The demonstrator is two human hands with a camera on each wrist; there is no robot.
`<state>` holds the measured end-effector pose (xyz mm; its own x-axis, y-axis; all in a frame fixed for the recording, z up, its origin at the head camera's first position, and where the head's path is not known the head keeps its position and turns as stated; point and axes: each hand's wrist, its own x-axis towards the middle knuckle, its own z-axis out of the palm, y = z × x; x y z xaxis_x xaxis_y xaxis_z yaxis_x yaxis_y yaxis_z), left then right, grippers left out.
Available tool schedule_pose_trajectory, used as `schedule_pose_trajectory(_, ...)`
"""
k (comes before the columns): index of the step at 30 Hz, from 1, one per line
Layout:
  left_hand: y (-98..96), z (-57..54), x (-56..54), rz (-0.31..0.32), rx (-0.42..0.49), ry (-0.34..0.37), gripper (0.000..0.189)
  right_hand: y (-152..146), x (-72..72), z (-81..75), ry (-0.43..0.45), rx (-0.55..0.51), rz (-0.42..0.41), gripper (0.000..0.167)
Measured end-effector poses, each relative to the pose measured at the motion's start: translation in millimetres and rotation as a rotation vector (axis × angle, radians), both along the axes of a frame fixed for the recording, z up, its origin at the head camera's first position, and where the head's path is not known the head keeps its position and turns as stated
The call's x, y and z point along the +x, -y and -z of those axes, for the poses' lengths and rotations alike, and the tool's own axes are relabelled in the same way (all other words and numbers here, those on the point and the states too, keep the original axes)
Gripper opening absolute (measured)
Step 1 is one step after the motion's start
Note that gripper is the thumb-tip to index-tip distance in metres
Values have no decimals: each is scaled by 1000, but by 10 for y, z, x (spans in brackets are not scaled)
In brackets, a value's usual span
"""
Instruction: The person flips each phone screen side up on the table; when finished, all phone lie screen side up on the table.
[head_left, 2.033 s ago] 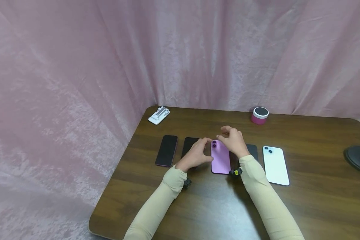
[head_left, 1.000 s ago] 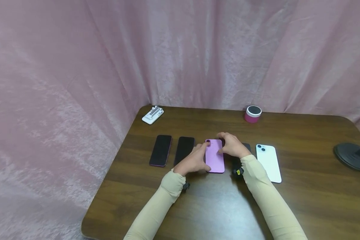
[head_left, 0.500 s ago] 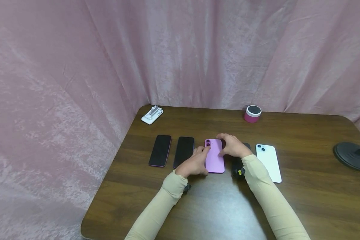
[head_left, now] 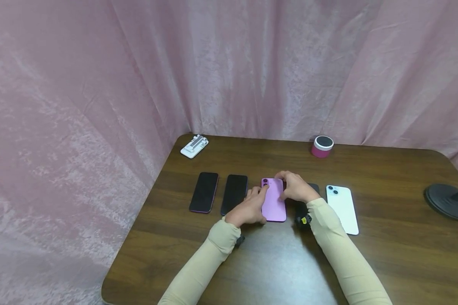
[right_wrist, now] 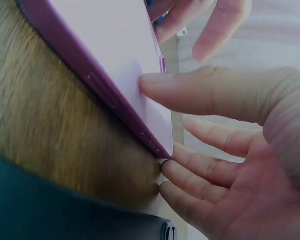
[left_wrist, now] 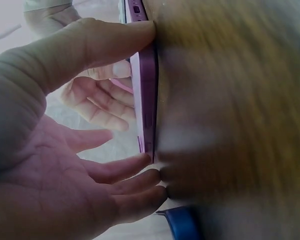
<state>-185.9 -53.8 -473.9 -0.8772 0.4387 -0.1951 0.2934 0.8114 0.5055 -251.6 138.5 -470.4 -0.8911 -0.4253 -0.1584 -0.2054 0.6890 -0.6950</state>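
Observation:
A purple smartphone lies on the table, its back and two camera lenses facing up. My left hand is at its left edge. In the left wrist view the thumb touches one end of the phone, and the fingers reach towards the other, spread and nearly straight. My right hand is at the upper right corner. In the right wrist view its thumb rests on the phone's back, fingers extended by the corner. A dark phone lies partly hidden beneath the right wrist.
Two phones with black screens up lie to the left, the second black phone partly behind the left hand. A white phone lies to the right. Further back are a white phone-shaped piece and a pink round container. A black stand base is at right.
The view has shifted a little. Over two seconds the left hand's fingers came down from the camera corner along the left edge, and the right hand settled lower at the corner. The phone hardly moved.

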Motion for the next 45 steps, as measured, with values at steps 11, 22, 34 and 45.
schedule_pose_trajectory(11,-15,-7,-11,-6,-3,-4,113,-14,16,-13,-53,-71,-4,78)
schedule_pose_trajectory(22,-13,16,-24,-4,-45,-38,92,-80,93,-14,69,-171,0,93)
schedule_pose_trajectory(34,6,34,-38,26,-57,-53,82,-121,153,-39,120,-247,-14,92)
schedule_pose_trajectory(45,40,-21,-26,59,-39,-49,89,-104,175,-107,101,-295,-38,85)
